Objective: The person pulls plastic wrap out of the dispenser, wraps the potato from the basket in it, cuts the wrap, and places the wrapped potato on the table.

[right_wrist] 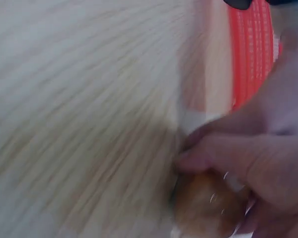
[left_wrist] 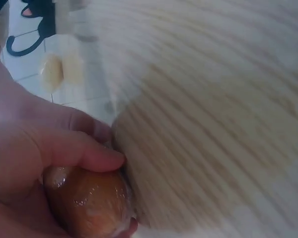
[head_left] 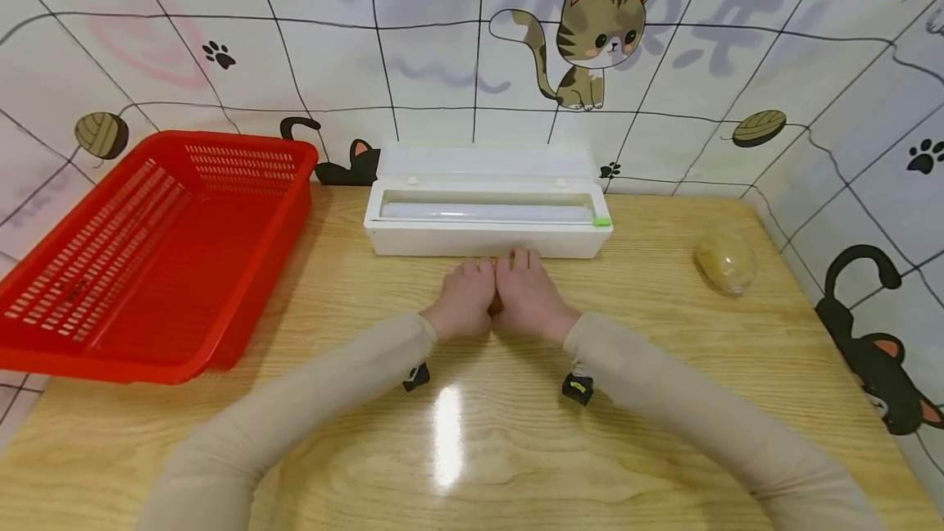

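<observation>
Both hands meet at the middle of the table, just before a white cling film dispenser (head_left: 487, 240). My left hand (head_left: 467, 299) and right hand (head_left: 533, 293) hold one rounded orange-brown item wrapped in clear film (left_wrist: 92, 201) between them. In the left wrist view the left thumb (left_wrist: 97, 154) presses on top of it, with glossy creases in the film. The right wrist view has the right thumb (right_wrist: 201, 156) over the same item. From the head, the hands mostly hide it. The dispenser's lid is up, showing a roll (head_left: 487, 212) and a green slider (head_left: 602, 221).
A red slotted basket (head_left: 254, 293) stands on the left. On the right lies a yellowish rounded item in clear film (head_left: 726, 260). A cat-printed sheet (head_left: 428, 64) covers the wall behind the wooden table (head_left: 354, 449).
</observation>
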Available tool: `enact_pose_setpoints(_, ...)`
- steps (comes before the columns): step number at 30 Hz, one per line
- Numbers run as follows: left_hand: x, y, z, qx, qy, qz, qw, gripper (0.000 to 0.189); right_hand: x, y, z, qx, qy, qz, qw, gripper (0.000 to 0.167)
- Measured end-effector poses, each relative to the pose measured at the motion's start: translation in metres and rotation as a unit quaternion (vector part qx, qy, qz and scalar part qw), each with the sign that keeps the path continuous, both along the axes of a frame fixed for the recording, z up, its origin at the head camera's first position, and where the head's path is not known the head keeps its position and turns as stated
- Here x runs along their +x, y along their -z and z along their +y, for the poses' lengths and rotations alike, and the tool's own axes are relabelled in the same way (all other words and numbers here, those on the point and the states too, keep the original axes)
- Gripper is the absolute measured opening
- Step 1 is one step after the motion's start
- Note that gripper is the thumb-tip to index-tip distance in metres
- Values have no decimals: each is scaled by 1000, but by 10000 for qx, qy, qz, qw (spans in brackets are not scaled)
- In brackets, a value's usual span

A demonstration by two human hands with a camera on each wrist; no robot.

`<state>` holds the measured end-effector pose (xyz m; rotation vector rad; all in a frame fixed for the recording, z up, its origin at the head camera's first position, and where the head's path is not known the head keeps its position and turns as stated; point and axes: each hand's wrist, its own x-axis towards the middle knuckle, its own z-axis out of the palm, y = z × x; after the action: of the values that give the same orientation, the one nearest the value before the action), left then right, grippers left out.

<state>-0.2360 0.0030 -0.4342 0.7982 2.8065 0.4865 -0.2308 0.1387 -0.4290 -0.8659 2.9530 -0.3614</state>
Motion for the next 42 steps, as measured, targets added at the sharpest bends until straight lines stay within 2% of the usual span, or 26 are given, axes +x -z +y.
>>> enact_pose_setpoints(3,-1,-2,3,36,-157,-194,9997,51,2,-3,-1,184,159,114,9996,48)
enact_pose_setpoints(9,-4,-2,2,181,-337,-504,9980,60,-1,-2,0,-226,298,-397,9985,59)
enact_pose_setpoints(15,-7,-4,0,210,-220,-623,9976,62,-7,-1,3,-467,-9,-545,9974,68)
enact_pose_setpoints(19,-8,-8,1,292,-205,-712,9968,60,-12,-3,4,-472,-145,-705,9963,64)
enact_pose_setpoints(23,-9,-8,1,372,-215,-829,9956,61,-12,-6,3,-269,-230,-768,9964,61)
enact_pose_setpoints(29,-4,-5,-3,554,-256,-712,9956,54,-1,-11,-7,96,311,-521,9981,56)
enact_pose_setpoints(33,-3,-7,-3,495,-345,-749,9954,51,-3,-9,-6,-221,316,-879,9954,59)
enact_pose_setpoints(37,-4,-7,-2,410,-259,-907,9947,50,-5,-5,-2,-425,256,-1106,9926,62)
enact_pose_setpoints(40,-5,-7,-7,556,-25,-984,9936,56,-4,-6,-1,-305,338,-1037,9936,61)
enact_pose_setpoints(42,-5,-7,-13,843,8,-1127,9900,69,-4,-6,-1,-187,444,-983,9940,62)
